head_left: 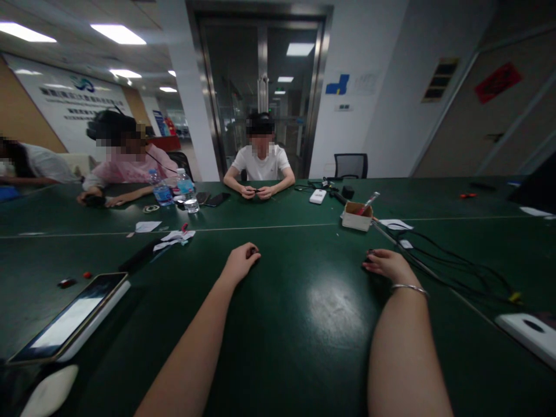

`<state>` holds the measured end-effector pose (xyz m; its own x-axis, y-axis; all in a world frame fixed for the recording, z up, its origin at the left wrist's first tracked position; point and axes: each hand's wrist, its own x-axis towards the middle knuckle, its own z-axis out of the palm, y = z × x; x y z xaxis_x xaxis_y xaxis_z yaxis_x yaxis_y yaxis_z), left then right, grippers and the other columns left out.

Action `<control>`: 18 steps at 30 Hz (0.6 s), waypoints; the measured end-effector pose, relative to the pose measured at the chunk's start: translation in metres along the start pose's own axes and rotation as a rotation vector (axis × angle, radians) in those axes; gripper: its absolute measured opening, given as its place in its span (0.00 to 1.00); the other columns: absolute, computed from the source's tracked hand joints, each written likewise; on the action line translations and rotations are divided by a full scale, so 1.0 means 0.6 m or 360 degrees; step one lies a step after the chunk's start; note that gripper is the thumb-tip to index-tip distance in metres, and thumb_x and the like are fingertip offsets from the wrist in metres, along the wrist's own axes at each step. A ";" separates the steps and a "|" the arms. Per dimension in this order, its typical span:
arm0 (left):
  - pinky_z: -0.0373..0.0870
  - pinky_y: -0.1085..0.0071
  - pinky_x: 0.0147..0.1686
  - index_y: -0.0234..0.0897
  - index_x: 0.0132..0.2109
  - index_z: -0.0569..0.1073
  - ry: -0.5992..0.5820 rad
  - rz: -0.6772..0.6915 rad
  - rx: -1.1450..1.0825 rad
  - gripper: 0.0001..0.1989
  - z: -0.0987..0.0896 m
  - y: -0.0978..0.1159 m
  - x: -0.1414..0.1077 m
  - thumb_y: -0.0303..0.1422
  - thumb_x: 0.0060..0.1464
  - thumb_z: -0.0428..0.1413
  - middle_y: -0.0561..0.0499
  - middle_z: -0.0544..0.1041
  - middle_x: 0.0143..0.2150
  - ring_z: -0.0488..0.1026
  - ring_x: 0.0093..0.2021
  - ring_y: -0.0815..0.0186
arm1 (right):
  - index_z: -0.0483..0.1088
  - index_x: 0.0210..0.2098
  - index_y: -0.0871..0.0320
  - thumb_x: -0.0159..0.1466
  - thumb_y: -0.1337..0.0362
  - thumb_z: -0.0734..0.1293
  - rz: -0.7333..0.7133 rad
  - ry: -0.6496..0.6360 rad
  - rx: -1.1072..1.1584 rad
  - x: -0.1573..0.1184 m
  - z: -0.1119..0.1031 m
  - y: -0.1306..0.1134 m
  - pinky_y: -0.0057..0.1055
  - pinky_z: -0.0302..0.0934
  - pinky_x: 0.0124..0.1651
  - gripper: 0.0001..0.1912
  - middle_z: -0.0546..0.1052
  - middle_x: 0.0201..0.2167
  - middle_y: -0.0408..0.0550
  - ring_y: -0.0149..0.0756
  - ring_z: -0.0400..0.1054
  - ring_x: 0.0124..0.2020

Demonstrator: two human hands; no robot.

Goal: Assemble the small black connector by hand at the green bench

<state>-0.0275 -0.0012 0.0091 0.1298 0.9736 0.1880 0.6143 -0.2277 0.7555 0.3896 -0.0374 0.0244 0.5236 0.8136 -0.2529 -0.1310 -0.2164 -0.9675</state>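
My left hand (240,262) rests on the green table (286,324) left of the middle, its fingers curled round a small dark object (252,251). Most of that object is hidden, so its kind does not show. Farther right, my right hand (386,263) is closed on another small dark piece (369,255), pinched at the fingertips and also too small to name. A silvery bracelet (410,287) circles the right wrist. The two hands are well apart, with bare table between them.
A phone (72,313) on a white block lies left, near a red bit (87,275). Paper scraps (174,237) and water bottles (187,191) stand beyond. A small box (357,217) and black cables (460,260) lie right. A person (260,165) sits opposite; another (130,165) sits farther left.
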 end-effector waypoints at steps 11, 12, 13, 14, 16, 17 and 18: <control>0.71 0.68 0.40 0.38 0.43 0.73 -0.0110 -0.0014 -0.0524 0.13 0.029 -0.008 -0.003 0.37 0.51 0.56 0.48 0.77 0.39 0.74 0.38 0.65 | 0.61 0.32 0.59 0.55 0.77 0.68 -0.0040 0.0057 0.0222 0.002 0.029 0.023 0.28 0.71 0.21 0.13 0.71 0.27 0.43 0.30 0.71 0.18; 0.71 0.68 0.40 0.38 0.43 0.73 -0.0113 -0.0015 -0.0525 0.13 0.029 -0.007 -0.003 0.37 0.51 0.56 0.48 0.77 0.39 0.74 0.38 0.65 | 0.60 0.32 0.58 0.55 0.78 0.68 -0.0041 0.0060 0.0249 0.001 0.030 0.023 0.28 0.71 0.22 0.14 0.71 0.28 0.43 0.30 0.71 0.18; 0.71 0.67 0.40 0.38 0.43 0.73 -0.0116 -0.0020 -0.0526 0.13 0.029 -0.006 -0.003 0.37 0.51 0.56 0.48 0.77 0.39 0.74 0.38 0.65 | 0.59 0.32 0.58 0.54 0.78 0.68 -0.0038 0.0060 0.0275 0.001 0.030 0.023 0.28 0.72 0.23 0.15 0.71 0.29 0.43 0.30 0.72 0.19; 0.71 0.67 0.40 0.38 0.43 0.73 -0.0121 -0.0025 -0.0528 0.13 0.029 -0.005 -0.004 0.37 0.51 0.56 0.48 0.77 0.39 0.74 0.38 0.65 | 0.58 0.32 0.57 0.54 0.79 0.68 -0.0033 0.0059 0.0299 0.000 0.030 0.023 0.29 0.72 0.25 0.16 0.72 0.30 0.43 0.30 0.72 0.20; 0.70 0.67 0.40 0.39 0.43 0.74 -0.0125 -0.0032 -0.0528 0.13 0.028 -0.004 -0.004 0.38 0.50 0.56 0.48 0.77 0.39 0.74 0.38 0.65 | 0.58 0.31 0.57 0.53 0.79 0.68 -0.0013 0.0039 0.0331 -0.001 0.031 0.022 0.31 0.72 0.27 0.17 0.71 0.30 0.43 0.30 0.72 0.21; 0.70 0.67 0.40 0.39 0.44 0.74 -0.0126 -0.0032 -0.0524 0.14 0.027 -0.004 -0.004 0.38 0.50 0.56 0.48 0.77 0.39 0.74 0.39 0.65 | 0.58 0.31 0.57 0.53 0.79 0.68 -0.0003 0.0033 0.0346 -0.001 0.032 0.022 0.32 0.72 0.28 0.16 0.71 0.30 0.43 0.31 0.72 0.22; 0.70 0.67 0.40 0.39 0.44 0.74 -0.0129 -0.0033 -0.0516 0.14 0.027 -0.004 -0.004 0.38 0.50 0.56 0.48 0.77 0.40 0.74 0.39 0.65 | 0.57 0.31 0.57 0.53 0.80 0.67 0.0006 0.0041 0.0363 -0.001 0.034 0.021 0.33 0.73 0.29 0.16 0.71 0.30 0.43 0.31 0.72 0.23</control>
<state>-0.0168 -0.0028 -0.0036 0.1893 0.9733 0.1301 0.3397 -0.1892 0.9213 0.3701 -0.0296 0.0120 0.5435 0.7984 -0.2591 -0.3183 -0.0896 -0.9438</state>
